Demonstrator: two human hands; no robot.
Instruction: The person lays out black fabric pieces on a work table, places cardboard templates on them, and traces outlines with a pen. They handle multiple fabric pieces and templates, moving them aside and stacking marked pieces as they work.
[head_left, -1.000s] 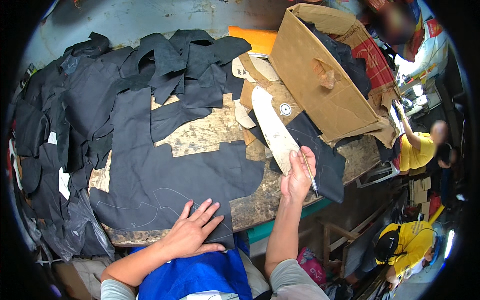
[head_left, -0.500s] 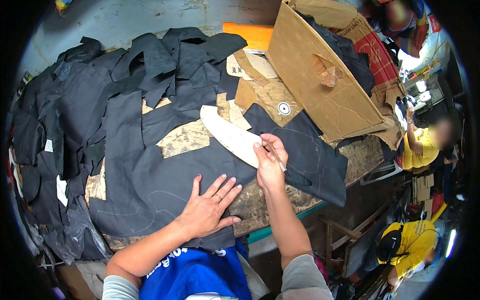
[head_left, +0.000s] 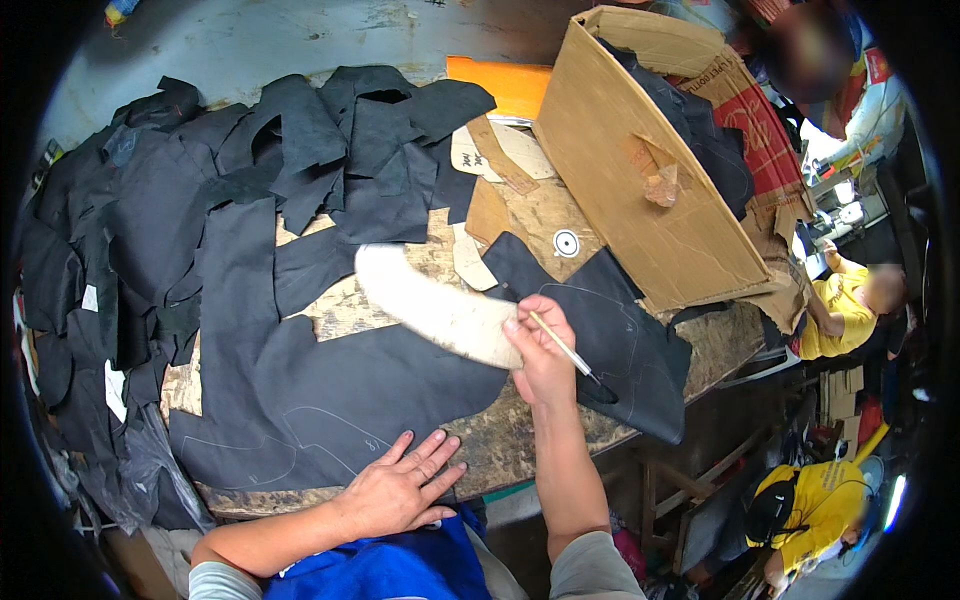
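Between the thumb and fingers of my right hand (head_left: 546, 355) is the end of a curved, off-white pattern template (head_left: 430, 308). A slim pen-like marker (head_left: 558, 342) with a pale shaft and dark end also rests in that hand, pointing down to the right. The template reaches left over a black leather sheet (head_left: 370, 385) and bare wood. My left hand (head_left: 405, 485) lies flat near the sheet's front edge, fingers spread, holding nothing. Pale outlines of pieces are drawn on the leather beside it. Another black leather piece (head_left: 640, 345) with drawn outlines lies right of my right hand.
Black leather scraps (head_left: 340, 130) heap across the worn wooden table's (head_left: 490, 440) far left. At the back right stands a cardboard box (head_left: 650, 170) holding dark material, with pale templates (head_left: 520, 150) and a round white disc (head_left: 566, 243) nearby. Two people in yellow shirts (head_left: 835, 310) are off to the right.
The template has swung left and looks more level, still in my right hand. The marker has turned to a flatter slant. My left hand has slid toward the table's front edge. The view has shifted slightly.
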